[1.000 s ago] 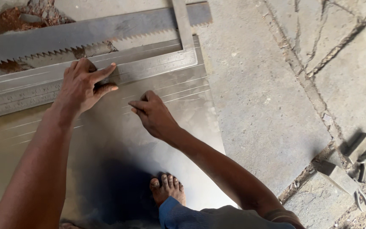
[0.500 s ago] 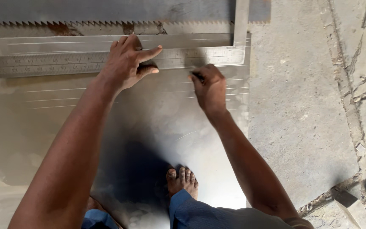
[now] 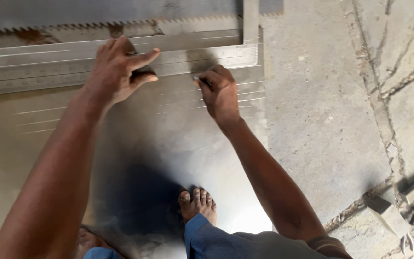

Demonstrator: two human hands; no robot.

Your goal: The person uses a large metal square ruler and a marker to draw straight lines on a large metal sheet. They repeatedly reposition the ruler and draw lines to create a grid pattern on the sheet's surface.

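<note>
A large shiny metal sheet (image 3: 178, 139) lies flat on the concrete floor. Across its far part rests a steel L-shaped square (image 3: 202, 55) with a ruler scale. My left hand (image 3: 118, 69) presses down flat on the square's long arm, fingers spread. My right hand (image 3: 219, 91) is closed around a thin scribing tool (image 3: 200, 79), its tip against the sheet just below the square's edge. Several faint scratched lines run across the sheet below the square. My bare foot (image 3: 197, 204) stands on the sheet's near part.
A long saw-toothed metal strip (image 3: 73, 25) lies beyond the square. Cracked concrete floor (image 3: 331, 105) spreads to the right. Small metal blocks and tools (image 3: 398, 206) sit at the lower right. A second foot (image 3: 89, 240) shows at the bottom left.
The view has drifted slightly. My right hand has slid left along the square's edge with the scribing tool. My left hand keeps pressing the square.
</note>
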